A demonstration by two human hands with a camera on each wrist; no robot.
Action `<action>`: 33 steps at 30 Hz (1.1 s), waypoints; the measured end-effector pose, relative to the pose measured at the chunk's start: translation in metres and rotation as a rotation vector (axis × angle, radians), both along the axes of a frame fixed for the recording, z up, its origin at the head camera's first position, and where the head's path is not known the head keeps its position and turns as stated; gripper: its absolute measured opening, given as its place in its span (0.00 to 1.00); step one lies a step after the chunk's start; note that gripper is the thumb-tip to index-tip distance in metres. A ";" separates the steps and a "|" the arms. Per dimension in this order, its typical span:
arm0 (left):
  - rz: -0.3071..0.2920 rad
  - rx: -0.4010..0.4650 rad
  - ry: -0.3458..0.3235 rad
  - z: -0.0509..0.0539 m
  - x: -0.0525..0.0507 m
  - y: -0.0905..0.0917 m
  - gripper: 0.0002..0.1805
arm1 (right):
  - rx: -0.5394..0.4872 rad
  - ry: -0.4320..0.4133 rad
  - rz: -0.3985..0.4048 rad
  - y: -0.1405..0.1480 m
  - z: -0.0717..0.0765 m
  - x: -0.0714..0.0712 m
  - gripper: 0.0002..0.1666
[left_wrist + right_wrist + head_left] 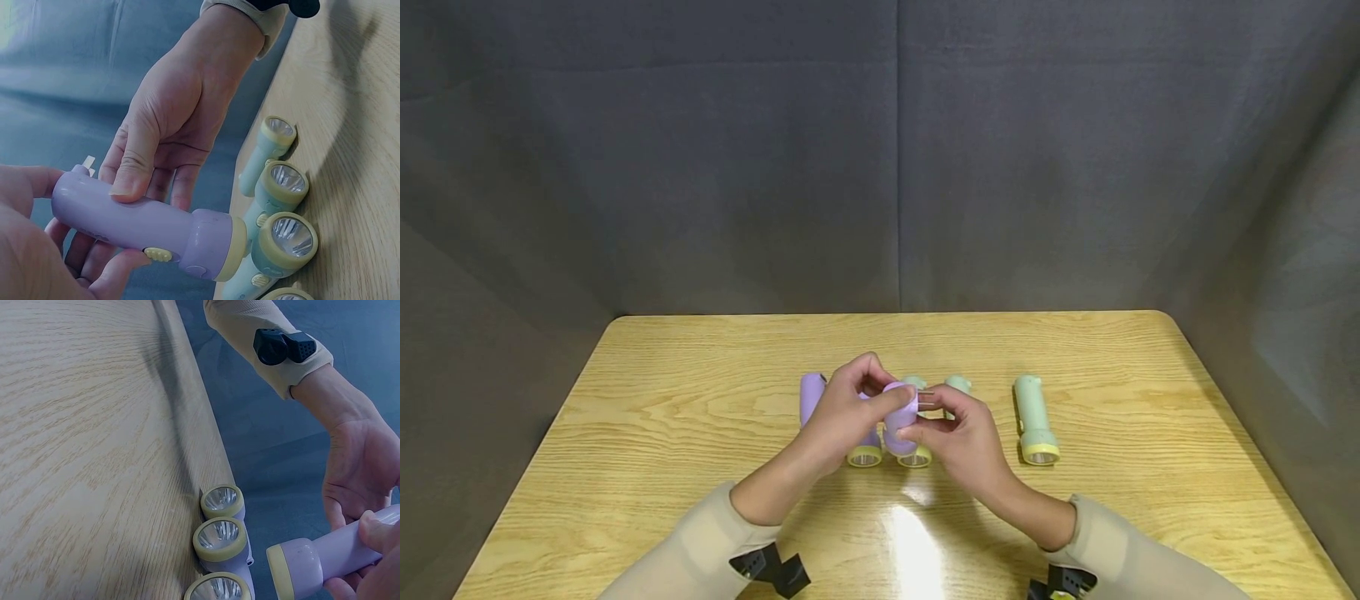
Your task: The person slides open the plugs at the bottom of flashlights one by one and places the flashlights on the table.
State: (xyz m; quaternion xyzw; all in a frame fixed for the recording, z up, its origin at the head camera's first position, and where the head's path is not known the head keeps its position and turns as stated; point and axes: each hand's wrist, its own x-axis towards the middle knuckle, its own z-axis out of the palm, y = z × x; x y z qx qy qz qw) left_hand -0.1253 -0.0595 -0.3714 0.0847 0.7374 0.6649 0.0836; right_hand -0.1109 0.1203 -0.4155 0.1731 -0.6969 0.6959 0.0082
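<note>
Purple flashlight (901,427), held in both my hands above a wooden table (700,367), lamp end down and tail end up, was at the centre of the scene. My left hand (842,415) came in from the left with its thumb and fingers clamped around the upper body, near the tail. My right hand (970,437) came from the opposite side, its thumb pressed along the body and its fingers bent behind, so the barrel was pinched there too. Two thin metal prongs (925,398) stuck out beside the tail, towards my right fingers; I could not tell whether those fingers touched them. The left wrist view showed a ribbed yellow switch (158,255) on the side and a pale yellow rim (231,249) around the lamp end. Behind my hands, more flashlights lay in a row, lamp ends towards me: one purple body at the left (809,396), partly hidden by my left hand, a second purple one (867,439) next to it, then mint-green ones, the rightmost (1033,412) well apart from the others. My beige sleeves (688,542) were pushed back from the wrists, with small black devices (767,567) strapped there. A dark grey curtain (760,175) hung beyond the table.
</note>
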 end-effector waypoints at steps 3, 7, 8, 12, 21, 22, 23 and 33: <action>0.001 0.002 -0.001 0.000 0.000 0.000 0.10 | 0.001 -0.002 -0.004 0.000 0.001 0.000 0.19; 0.001 -0.009 0.004 0.000 -0.001 -0.001 0.09 | 0.008 -0.008 -0.003 0.000 0.001 -0.001 0.19; -0.001 -0.015 0.006 0.000 -0.001 -0.001 0.09 | 0.008 -0.012 -0.001 0.000 0.002 -0.001 0.19; -0.018 -0.036 0.020 0.003 -0.002 -0.002 0.08 | 0.005 -0.025 0.009 0.001 0.002 -0.001 0.19; -0.177 -0.029 0.044 0.008 -0.009 -0.013 0.14 | 0.013 0.000 -0.057 0.003 0.008 -0.004 0.15; -0.191 -0.027 0.054 0.008 -0.010 -0.015 0.14 | 0.014 0.006 -0.062 0.004 0.009 -0.004 0.15; -0.202 -0.026 0.064 0.008 -0.010 -0.016 0.15 | 0.015 0.010 -0.065 0.004 0.009 -0.005 0.15; -0.227 0.008 0.168 0.000 -0.014 -0.020 0.20 | 0.014 0.018 -0.068 0.006 0.013 -0.007 0.18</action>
